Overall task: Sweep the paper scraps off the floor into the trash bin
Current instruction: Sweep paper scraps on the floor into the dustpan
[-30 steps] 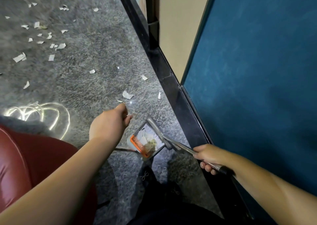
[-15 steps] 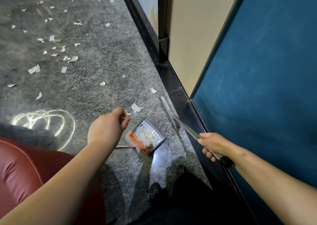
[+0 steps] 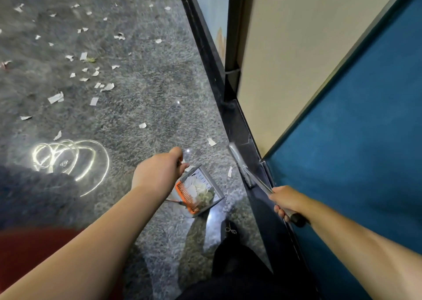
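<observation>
My left hand (image 3: 159,171) is closed around the upright handle of a grey dustpan (image 3: 211,185) with an orange comb edge; the pan rests on the grey floor and holds a heap of white paper scraps. My right hand (image 3: 285,202) grips the metal handle of a broom, whose grey head (image 3: 239,162) lies to the right of the pan against the black baseboard. Loose paper scraps lie close by (image 3: 230,171), (image 3: 211,141), (image 3: 142,125), and several more are scattered at the upper left (image 3: 56,98). No trash bin is in view.
A black baseboard (image 3: 205,48) runs diagonally along the floor's right edge, with a beige panel and a blue wall (image 3: 354,128) behind it. A red leather seat (image 3: 27,249) is at the lower left. My dark shoe (image 3: 230,233) stands just below the dustpan.
The broom head swung away from above the dustpan to the right, down against the baseboard. The view shifted so more scattered scraps show. The dustpan stayed on the floor.
</observation>
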A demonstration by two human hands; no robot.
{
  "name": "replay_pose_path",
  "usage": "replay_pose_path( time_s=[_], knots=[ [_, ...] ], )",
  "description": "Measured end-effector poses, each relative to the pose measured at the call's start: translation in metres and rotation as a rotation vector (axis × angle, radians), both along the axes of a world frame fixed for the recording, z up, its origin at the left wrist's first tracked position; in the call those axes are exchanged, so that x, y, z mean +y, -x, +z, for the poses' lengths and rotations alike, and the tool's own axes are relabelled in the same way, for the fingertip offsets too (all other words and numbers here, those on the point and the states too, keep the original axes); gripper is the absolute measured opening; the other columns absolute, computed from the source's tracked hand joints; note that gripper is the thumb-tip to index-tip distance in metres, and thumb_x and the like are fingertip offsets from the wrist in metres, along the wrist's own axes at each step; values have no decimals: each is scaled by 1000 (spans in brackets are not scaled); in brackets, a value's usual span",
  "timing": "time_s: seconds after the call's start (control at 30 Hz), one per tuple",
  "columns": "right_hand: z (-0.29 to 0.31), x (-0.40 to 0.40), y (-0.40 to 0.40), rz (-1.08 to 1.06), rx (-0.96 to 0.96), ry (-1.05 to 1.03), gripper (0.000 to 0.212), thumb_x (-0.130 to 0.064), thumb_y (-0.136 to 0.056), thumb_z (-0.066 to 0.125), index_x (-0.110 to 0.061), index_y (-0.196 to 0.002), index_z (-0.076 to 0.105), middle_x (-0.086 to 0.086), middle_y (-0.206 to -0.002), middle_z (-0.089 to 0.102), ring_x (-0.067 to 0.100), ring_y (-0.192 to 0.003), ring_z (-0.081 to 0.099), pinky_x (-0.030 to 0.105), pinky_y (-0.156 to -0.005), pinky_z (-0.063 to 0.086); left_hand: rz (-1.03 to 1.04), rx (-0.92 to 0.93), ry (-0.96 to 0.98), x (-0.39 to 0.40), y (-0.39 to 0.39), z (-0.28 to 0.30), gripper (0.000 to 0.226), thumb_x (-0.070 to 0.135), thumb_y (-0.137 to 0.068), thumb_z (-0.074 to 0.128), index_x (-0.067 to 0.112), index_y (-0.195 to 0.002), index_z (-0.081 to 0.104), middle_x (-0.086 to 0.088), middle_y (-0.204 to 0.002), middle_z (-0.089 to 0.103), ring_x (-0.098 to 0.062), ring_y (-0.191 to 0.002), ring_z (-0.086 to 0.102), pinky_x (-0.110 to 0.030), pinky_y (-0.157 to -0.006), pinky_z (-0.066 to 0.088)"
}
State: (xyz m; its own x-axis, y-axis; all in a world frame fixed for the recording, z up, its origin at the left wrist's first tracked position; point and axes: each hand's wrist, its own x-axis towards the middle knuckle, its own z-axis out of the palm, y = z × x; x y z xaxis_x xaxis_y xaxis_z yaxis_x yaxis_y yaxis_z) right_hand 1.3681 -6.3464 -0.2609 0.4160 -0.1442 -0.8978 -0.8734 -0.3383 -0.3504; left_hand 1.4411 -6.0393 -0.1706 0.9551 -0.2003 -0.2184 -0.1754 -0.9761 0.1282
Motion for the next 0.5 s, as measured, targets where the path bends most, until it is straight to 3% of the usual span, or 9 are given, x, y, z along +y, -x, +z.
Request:
replay_pose_path(
  time_s=[0.07, 0.1, 0.27, 0.37, 0.5],
  knots=[
    [-2, -1, -14, 61, 64, -9, 14, -12, -98, 42, -12, -108, 51, 8, -52, 46, 14, -34, 40, 19, -37, 33, -14, 18, 2, -18, -24, 2, 25, 46, -97, 49, 22, -101, 49, -4, -89, 69, -32, -81, 64, -34, -58, 43],
    [-1, -1, -19, 98, 93, -18, 12, -13, -98, 41, -11, -105, 50, 8, -54, 46, 15, -37, 41, 19, -38, 34, -21, 29, 8, -25, -34, 2, 24, 46, -98, 49, 21, -101, 49, -4, -90, 69, -32, -81, 64, -36, -60, 47],
    [9, -1, -35, 254, 140, -102, 34, -14, -101, 38, 4, -129, 47, 7, -60, 45, 13, -44, 39, 22, -38, 36, -40, 38, 11, -46, -60, 2, 26, 47, -98, 47, 21, -98, 47, -3, -88, 68, -30, -78, 63, -38, -62, 52],
    [15, -4, -36, 188, 171, -182, 36, -18, -103, 39, -8, -137, 42, 5, -62, 42, 9, -42, 36, 18, -37, 33, -43, 26, 18, -51, -65, 2, 26, 48, -98, 47, 21, -97, 47, -1, -84, 67, -28, -73, 63, -39, -61, 54],
    [18, 0, -32, 150, 173, -233, 30, -21, -101, 43, -20, -131, 48, 4, -61, 44, 8, -38, 38, 17, -38, 31, -21, 16, 27, -42, -67, 5, 23, 47, -97, 48, 24, -97, 48, 1, -84, 68, -26, -74, 63, -37, -59, 53]
  ],
)
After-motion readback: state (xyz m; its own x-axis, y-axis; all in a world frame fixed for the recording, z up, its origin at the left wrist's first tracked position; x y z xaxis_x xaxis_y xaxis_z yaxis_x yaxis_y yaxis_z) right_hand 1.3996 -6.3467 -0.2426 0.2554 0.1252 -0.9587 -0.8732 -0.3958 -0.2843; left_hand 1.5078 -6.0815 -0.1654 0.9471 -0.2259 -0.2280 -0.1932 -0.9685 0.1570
